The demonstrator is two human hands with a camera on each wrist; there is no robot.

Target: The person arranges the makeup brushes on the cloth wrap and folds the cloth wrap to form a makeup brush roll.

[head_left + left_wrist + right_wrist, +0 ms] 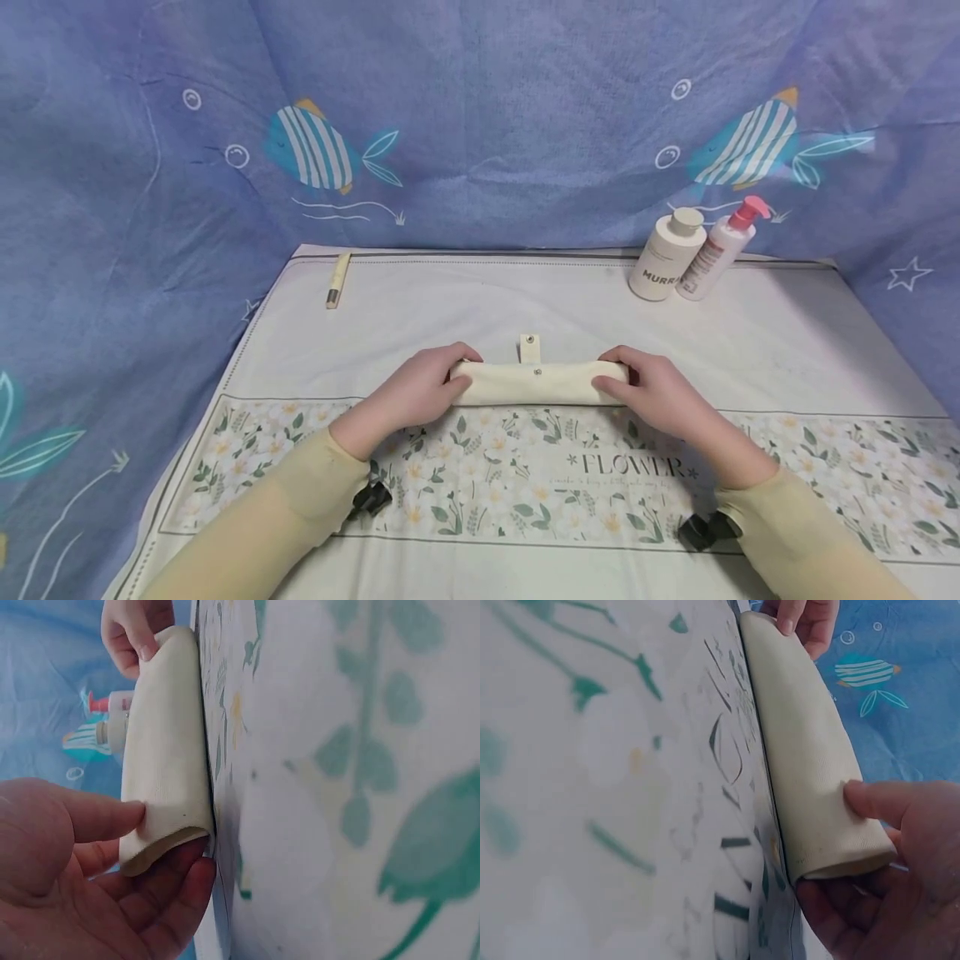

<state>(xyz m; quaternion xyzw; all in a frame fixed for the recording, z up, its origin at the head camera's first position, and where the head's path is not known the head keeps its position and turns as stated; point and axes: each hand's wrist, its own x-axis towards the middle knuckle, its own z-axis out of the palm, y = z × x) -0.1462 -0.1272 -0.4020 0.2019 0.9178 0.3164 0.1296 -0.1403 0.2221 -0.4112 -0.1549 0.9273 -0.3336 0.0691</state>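
A cream roll of smooth, leather-like material (510,385) lies crosswise on the table, with a small metal snap stud on its upper side. From behind it sticks out a short strap (529,347) with a snap at its tip. My left hand (426,385) grips the left end, thumb on the near side. At the opposite end my right hand (651,390) holds it the same way. Both wrist views show the roll's ends as hollow, with fingers (176,900) curled under the edge. What is inside the roll is hidden.
A white bottle with a cap (663,258) and a white pump bottle with a pink head (716,254) stand at the back right. A thin yellowish tube (338,279) lies at the back left. The flower-printed tablecloth (480,508) covers the table; a blue fish-patterned curtain (495,125) hangs behind.
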